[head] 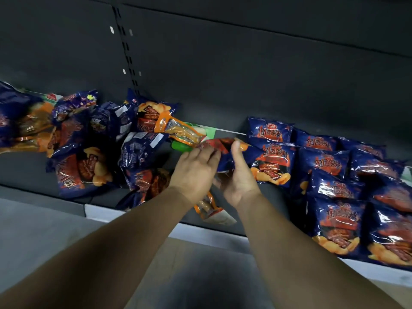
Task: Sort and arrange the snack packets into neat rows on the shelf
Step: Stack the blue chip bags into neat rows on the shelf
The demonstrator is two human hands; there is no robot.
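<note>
Both hands meet at the middle of the dark shelf [29, 170] around one blue snack packet [225, 152] with red and orange print. My right hand [239, 175] grips its right side, thumb up over the top edge. My left hand [194, 172] holds its left end with the fingers over it. To the right, blue packets [334, 188] lie in overlapping rows running front to back. To the left, a loose heap of the same blue packets [84, 172] lies jumbled.
An orange-and-clear packet [180, 132] and a green item [180, 147] lie just behind my hands. Another orange packet [209, 209] sits under my wrists at the shelf's front edge. The dark back panel [245, 63] rises behind. Grey floor lies below.
</note>
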